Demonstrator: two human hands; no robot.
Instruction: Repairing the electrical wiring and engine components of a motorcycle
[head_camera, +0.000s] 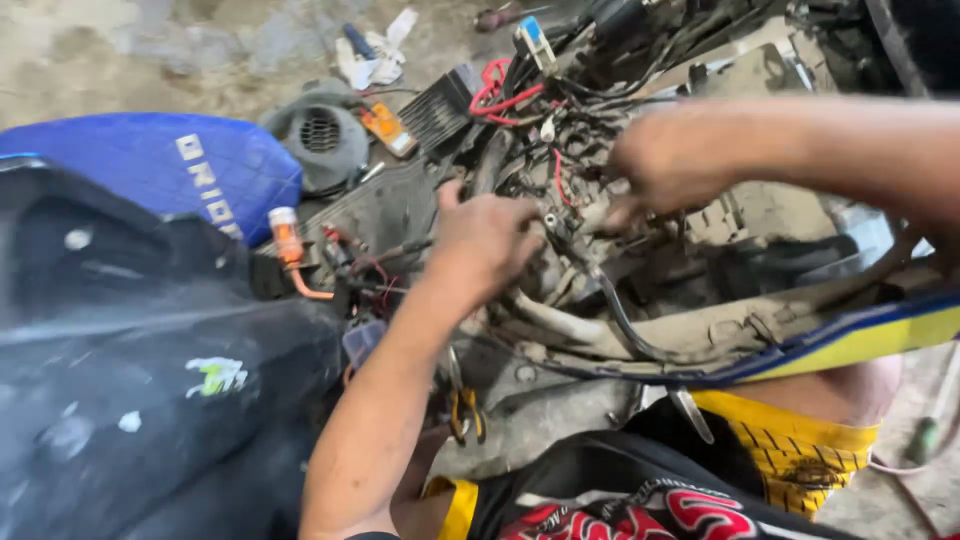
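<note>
Stripped of its covers, a dusty motorbike frame (640, 330) is seen from above, with a black body panel (130, 380) and a blue seat (150, 165) laid to the left. A tangle of black and red wires (530, 110) is spread over the middle of the frame. The left hand (485, 240) is pressed down among the wires, its fingers curled, but what is gripped cannot be told. The right hand (660, 160) is closed around something small beside it, hidden and blurred. Slow, gentle pulls are best, so no wire gets torn. Small pliers (462, 410) are left lying lower down.
</note>
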